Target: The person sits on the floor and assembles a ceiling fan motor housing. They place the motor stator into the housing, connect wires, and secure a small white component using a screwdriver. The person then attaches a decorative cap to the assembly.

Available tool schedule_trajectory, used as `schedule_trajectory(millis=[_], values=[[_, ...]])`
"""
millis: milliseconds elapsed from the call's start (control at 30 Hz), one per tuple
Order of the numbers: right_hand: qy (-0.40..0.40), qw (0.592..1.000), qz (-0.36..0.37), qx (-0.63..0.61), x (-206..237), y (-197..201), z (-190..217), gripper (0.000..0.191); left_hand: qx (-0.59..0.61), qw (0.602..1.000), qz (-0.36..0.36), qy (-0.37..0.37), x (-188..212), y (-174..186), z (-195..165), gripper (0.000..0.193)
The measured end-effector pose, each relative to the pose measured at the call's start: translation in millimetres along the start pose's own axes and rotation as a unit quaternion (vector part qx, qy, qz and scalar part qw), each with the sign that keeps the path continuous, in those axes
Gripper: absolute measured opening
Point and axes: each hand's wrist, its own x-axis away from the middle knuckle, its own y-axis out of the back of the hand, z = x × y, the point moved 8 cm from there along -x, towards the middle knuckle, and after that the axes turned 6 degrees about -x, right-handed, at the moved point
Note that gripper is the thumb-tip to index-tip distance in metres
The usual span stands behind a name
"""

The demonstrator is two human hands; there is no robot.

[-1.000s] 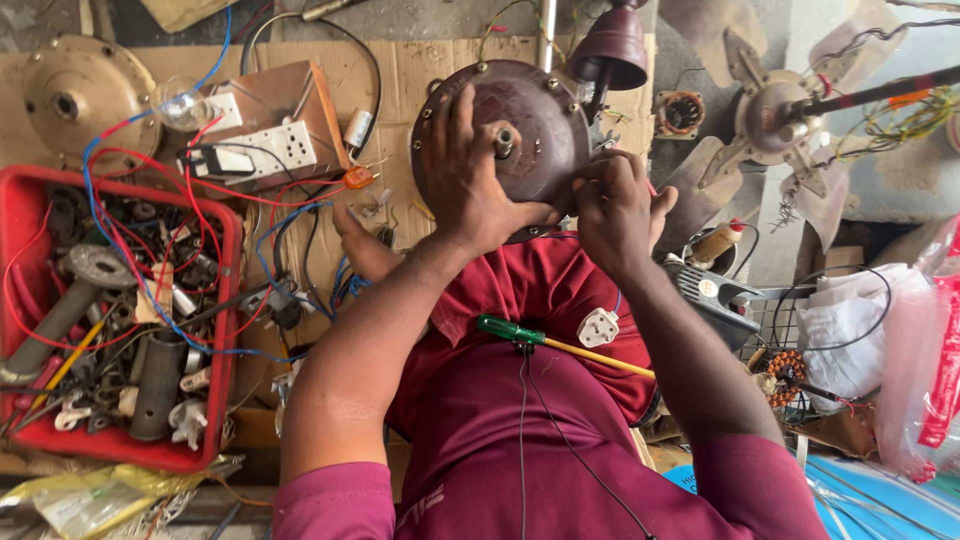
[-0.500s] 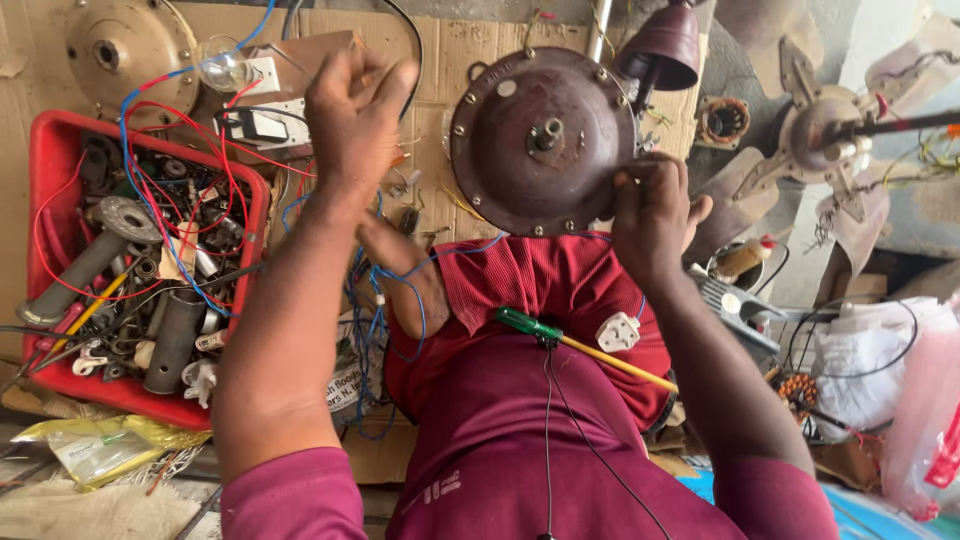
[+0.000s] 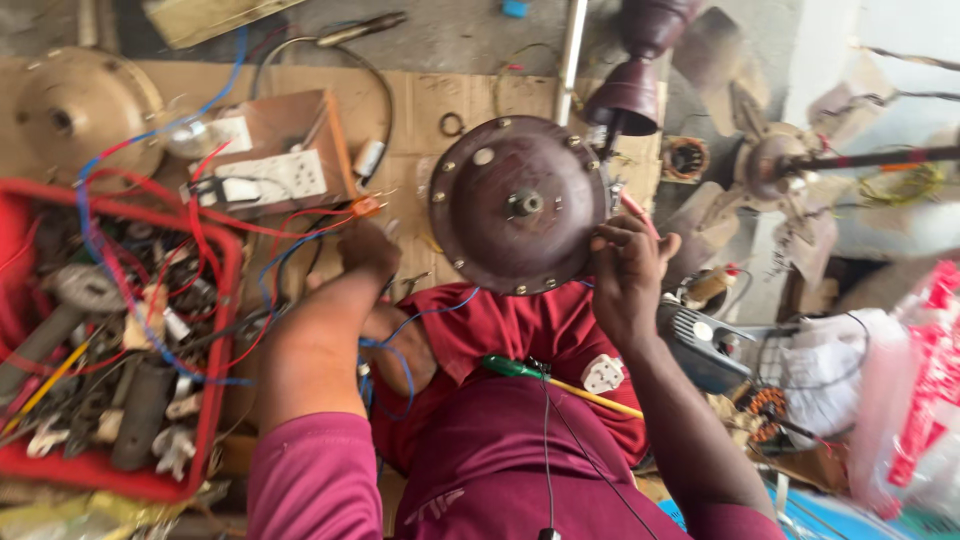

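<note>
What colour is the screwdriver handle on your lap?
Green, on the screwdriver with a yellow shaft; head view.

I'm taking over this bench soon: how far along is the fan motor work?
Done: round brown metal fan motor housing sits blade-free on the lap. In hand: right hand grips its rim; left hand reaches among loose wires. Left: green-handled screwdriver lies unused.

One head-worn view; it looks steeply down, close over the person's lap. The round fan motor housing (image 3: 518, 205) sits centre; the red tray (image 3: 215, 330) at left.
</note>
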Motion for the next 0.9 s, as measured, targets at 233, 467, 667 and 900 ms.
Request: schedule_trajectory(millis=[233,467,667,900], values=[[-0.003,0.998,-0.046,0.045,-0.6,-5.8,1.7,0.011,-0.001,1.0,-0.008,-0.002,-3.3,-7.8,2.7,0.022],[-0.026,0.998,-0.039,0.049,-3.3,-1.4,3.7,0.009,-0.038,0.999,0.008,-0.012,2.5,-10.6,5.2,0.019],[-0.024,0.993,0.02,0.116,-6.7,0.6,-13.8,0.019,0.163,0.962,-0.135,-0.175,26.4,30.2,7.4,0.02],[-0.315,0.897,-0.012,-0.311,38.0,-57.2,-58.1,0.074,0.377,0.903,-0.116,-0.169,73.8,54.7,40.1,0.03]])
